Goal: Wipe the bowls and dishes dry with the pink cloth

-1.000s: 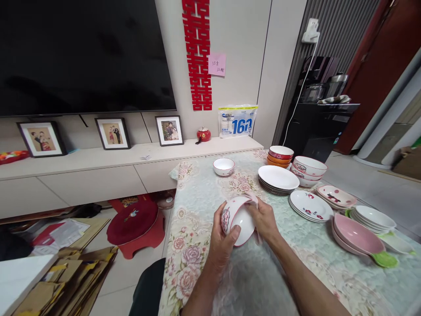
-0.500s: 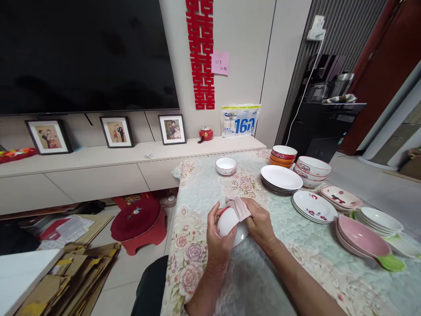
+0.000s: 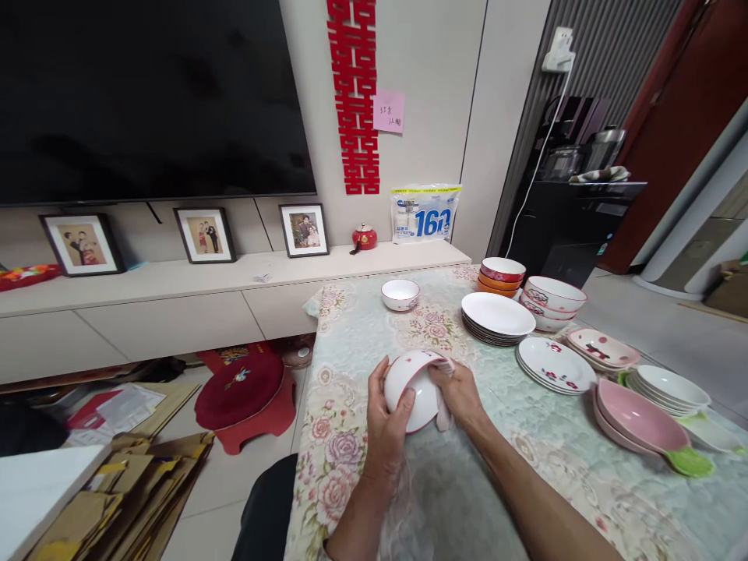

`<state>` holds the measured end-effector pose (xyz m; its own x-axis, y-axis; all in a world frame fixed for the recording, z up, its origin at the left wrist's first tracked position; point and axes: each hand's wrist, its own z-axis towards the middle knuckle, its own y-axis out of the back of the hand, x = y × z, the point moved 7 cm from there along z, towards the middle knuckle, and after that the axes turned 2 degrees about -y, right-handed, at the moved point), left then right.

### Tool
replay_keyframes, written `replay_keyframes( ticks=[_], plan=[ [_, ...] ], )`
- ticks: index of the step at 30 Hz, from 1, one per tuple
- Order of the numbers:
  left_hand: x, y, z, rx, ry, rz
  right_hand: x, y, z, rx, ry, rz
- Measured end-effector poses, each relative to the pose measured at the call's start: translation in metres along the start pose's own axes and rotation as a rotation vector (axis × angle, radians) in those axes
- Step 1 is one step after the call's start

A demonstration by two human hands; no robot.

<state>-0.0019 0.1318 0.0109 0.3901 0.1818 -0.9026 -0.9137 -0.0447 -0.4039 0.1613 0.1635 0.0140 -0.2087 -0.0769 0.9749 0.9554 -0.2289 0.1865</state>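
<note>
Left hand (image 3: 386,421): fingers curled round the outer wall of a white red-rimmed bowl (image 3: 425,403), thumb pressed over the rim onto the inside face. Grip closed about the wall, firm contact visible at the thumb.

Right hand (image 3: 463,396): fingers bent at the bowl's right edge, pinching a pale pink cloth (image 3: 443,419). Part of the cloth lies over the upper right rim; a loose end hangs below the hand. Fingertips partly hidden by bowl and cloth; their exact spacing cannot be told.

Bowl position: tilted on its side between the two hands, mouth turned toward the right hand, above the near part of the floral tablecloth (image 3: 344,448). Whether its lower edge touches the tablecloth cannot be told.

Surroundings: a smaller-looking red-rimmed bowl (image 3: 400,293) stands upright beyond the hands. To the right: a stack of plain white plates (image 3: 498,313), flower-patterned plates (image 3: 552,366) just beside it, then pink dishes (image 3: 634,417) with a green handle, nested.
</note>
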Motion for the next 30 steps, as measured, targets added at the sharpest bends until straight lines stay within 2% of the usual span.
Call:
replay_keyframes(
  ticks=[1, 3, 6, 8, 9, 11, 16, 18, 20, 23, 26, 28, 30],
  plan=[
    [-0.001, -0.004, -0.001, 0.039, -0.005, 0.015, 0.007, 0.007, 0.0, -0.029, 0.069, -0.032],
    [-0.005, -0.009, -0.003, 0.1, -0.022, 0.065, 0.028, 0.018, -0.006, -0.071, 0.295, -0.156],
    [-0.015, -0.014, -0.005, 0.141, -0.099, 0.183, 0.056, 0.016, -0.027, -0.087, 0.697, -0.397],
    [-0.023, -0.014, -0.007, 0.131, -0.174, 0.223, 0.064, 0.01, -0.037, -0.067, 0.826, -0.466],
    [-0.026, -0.013, -0.007, 0.111, -0.201, 0.221, 0.066, 0.007, -0.039, -0.057, 0.84, -0.469],
    [-0.025, -0.008, -0.007, 0.05, -0.207, 0.188, 0.064, 0.004, -0.034, -0.028, 0.753, -0.403],
    [-0.006, 0.006, -0.001, -0.095, -0.12, 0.075, 0.02, -0.003, -0.005, 0.044, 0.139, -0.029],
    [-0.002, 0.012, 0.002, -0.148, -0.112, 0.051, 0.004, -0.012, -0.003, 0.084, 0.017, 0.019],
    [0.002, 0.016, 0.004, -0.174, -0.086, 0.012, -0.007, -0.021, -0.004, 0.125, -0.042, 0.035],
    [0.004, 0.015, 0.006, -0.148, -0.035, -0.045, -0.015, -0.025, -0.004, 0.131, -0.083, 0.041],
    [0.001, 0.006, 0.005, -0.07, -0.012, -0.001, -0.009, -0.007, -0.001, 0.045, -0.04, 0.014],
    [-0.004, -0.003, 0.003, 0.011, -0.024, 0.052, 0.004, 0.01, 0.0, -0.017, 0.067, -0.04],
    [-0.01, -0.011, 0.0, 0.088, -0.059, 0.112, 0.025, 0.021, -0.006, -0.052, 0.294, -0.163]
  ],
)
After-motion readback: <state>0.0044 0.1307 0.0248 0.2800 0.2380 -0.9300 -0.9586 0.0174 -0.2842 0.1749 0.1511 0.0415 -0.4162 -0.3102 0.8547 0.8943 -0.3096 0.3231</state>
